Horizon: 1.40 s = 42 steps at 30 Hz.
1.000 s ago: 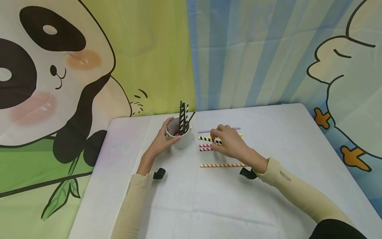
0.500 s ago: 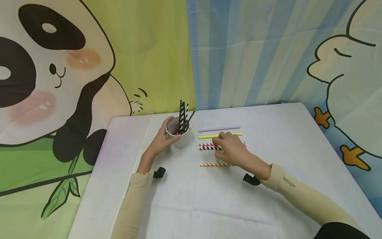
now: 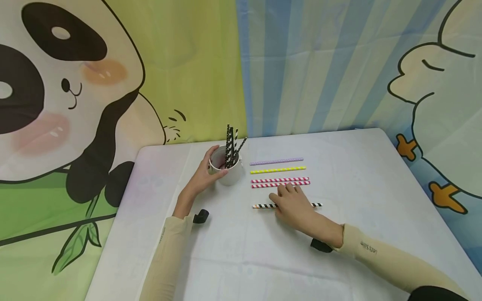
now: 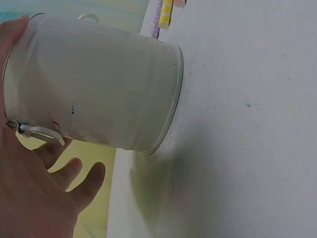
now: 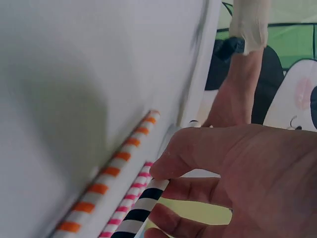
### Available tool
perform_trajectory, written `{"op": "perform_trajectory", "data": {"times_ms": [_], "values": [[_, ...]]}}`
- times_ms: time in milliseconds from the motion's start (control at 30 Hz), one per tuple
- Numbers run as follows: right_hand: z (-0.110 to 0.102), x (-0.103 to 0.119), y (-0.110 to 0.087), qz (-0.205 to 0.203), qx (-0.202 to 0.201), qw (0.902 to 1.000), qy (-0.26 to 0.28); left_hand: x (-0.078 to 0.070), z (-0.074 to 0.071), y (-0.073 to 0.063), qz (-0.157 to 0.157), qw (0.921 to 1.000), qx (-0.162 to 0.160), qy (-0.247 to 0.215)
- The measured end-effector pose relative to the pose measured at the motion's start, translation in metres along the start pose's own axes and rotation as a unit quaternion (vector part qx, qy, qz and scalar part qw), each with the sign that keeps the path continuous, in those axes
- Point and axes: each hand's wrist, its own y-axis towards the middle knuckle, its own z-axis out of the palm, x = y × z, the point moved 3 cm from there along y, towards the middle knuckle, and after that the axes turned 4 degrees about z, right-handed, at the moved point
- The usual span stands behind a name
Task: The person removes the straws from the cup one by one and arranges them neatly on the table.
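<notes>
My left hand [image 3: 201,179] holds a small white metal pail [image 3: 232,177] near its rim, thumb on the near side and fingers round the far side. Several black-and-white patterned paper straws [image 3: 230,146] stand in it. Between thumb and fingertips my right hand [image 3: 295,209] pinches a black-and-white striped paper straw [image 5: 143,206]. That straw is held level over an orange-striped straw [image 5: 111,171], nearly covering it in the head view. Farther back lie two pink-striped straws [image 3: 280,180], a yellow straw [image 3: 278,170] and a purple dotted straw [image 3: 276,161], roughly parallel.
A white cloth covers the table [image 3: 241,259]. Behind it hangs a printed curtain [image 3: 301,75] with a panda on the left and stripes in the middle. The pail has small side handles [image 4: 42,133].
My right hand has moved toward me with the black-and-white striped straw, from beside the yellow straw, past the pink ones, to the orange one. The left hand stays on the pail.
</notes>
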Motion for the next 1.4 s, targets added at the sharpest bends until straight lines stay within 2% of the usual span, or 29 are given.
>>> {"op": "perform_trajectory", "data": {"times_ms": [200, 400, 633, 900, 1400], "values": [[0.015, 0.013, -0.017, 0.000, 0.020, 0.9997, -0.017, 0.001, 0.000, 0.000, 0.000, 1.0000, 0.000, -0.001], [0.023, 0.019, -0.023, 0.002, 0.030, 0.9995, -0.006, 0.003, 0.001, 0.001, -0.001, 1.0000, 0.002, -0.006], [0.022, 0.022, -0.024, 0.003, 0.046, 0.9987, 0.023, 0.002, 0.001, 0.002, -0.001, 1.0000, 0.002, -0.009], [0.020, 0.022, -0.026, 0.001, 0.042, 0.9985, 0.035, 0.000, 0.001, 0.001, -0.002, 0.9998, 0.002, -0.018], [0.018, 0.020, -0.024, 0.007, 0.061, 0.9978, 0.026, 0.000, 0.000, 0.000, -0.005, 0.9999, -0.001, -0.013]]}}
